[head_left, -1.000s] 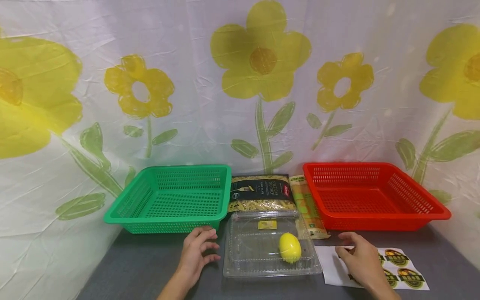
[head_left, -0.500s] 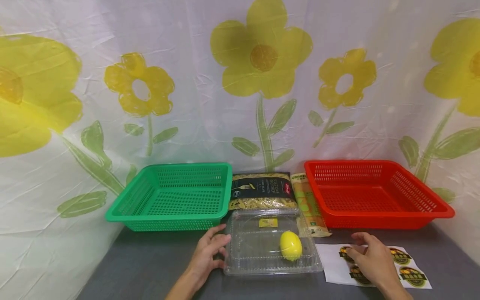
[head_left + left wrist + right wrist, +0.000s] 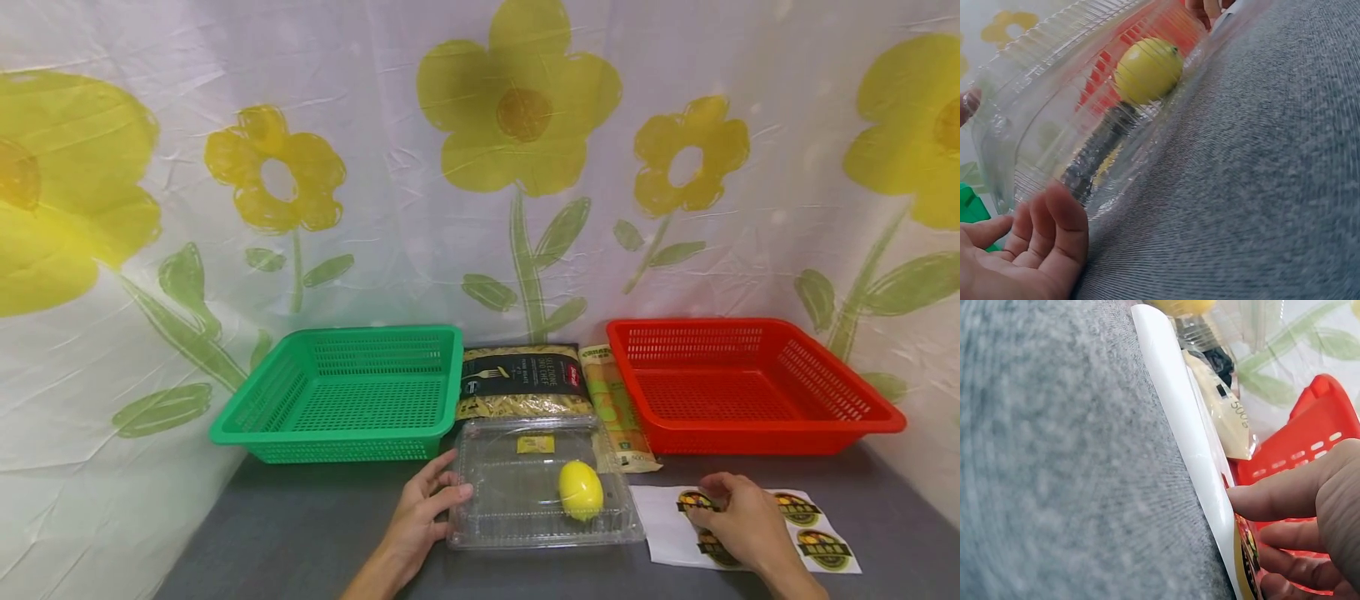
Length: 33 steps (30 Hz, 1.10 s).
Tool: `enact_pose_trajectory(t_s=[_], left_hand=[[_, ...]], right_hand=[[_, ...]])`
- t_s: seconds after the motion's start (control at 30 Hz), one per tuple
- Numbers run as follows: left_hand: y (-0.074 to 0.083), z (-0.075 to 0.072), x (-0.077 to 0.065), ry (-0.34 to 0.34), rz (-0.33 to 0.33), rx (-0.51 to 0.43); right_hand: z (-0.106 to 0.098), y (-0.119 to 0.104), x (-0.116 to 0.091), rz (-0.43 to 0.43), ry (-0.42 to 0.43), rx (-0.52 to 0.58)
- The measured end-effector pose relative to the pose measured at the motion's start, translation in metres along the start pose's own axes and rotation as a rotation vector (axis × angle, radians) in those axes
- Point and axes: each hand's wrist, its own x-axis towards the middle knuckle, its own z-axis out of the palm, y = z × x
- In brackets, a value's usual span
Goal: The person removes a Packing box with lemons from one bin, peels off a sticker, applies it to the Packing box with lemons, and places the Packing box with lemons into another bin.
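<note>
Left forearm [image 3: 375, 571], right forearm [image 3: 791, 571] slant inward from below. Left grip [image 3: 420, 508]: palm [image 3: 1000, 275] inward, fingers [image 3: 1065, 215] loosely bent. Right grip [image 3: 741, 517]: thumb [image 3: 1275, 495] and forefinger [image 3: 1294, 534] apart, other fingers [image 3: 1297, 565] curved.

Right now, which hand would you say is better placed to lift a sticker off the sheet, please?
Probably the right hand: its fingers are at the sticker sheet, while the left hand is at the left edge of the clear container.
</note>
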Motion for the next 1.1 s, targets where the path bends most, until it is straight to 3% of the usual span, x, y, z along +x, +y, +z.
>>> enact_pose_trajectory(t_s=[0.37,1.1], left_hand=[[-0.0051,-0.0002,0.0012,-0.024,0.017,-0.092],[-0.0074,-0.0024,-0.0005,-0.043,0.005,-0.105]], right_hand=[[-0.0021,0.0015,0.0034,0.014,-0.007,0.032],[-0.0041,-0.0032,0.0034,0.032,-0.018,0.107]])
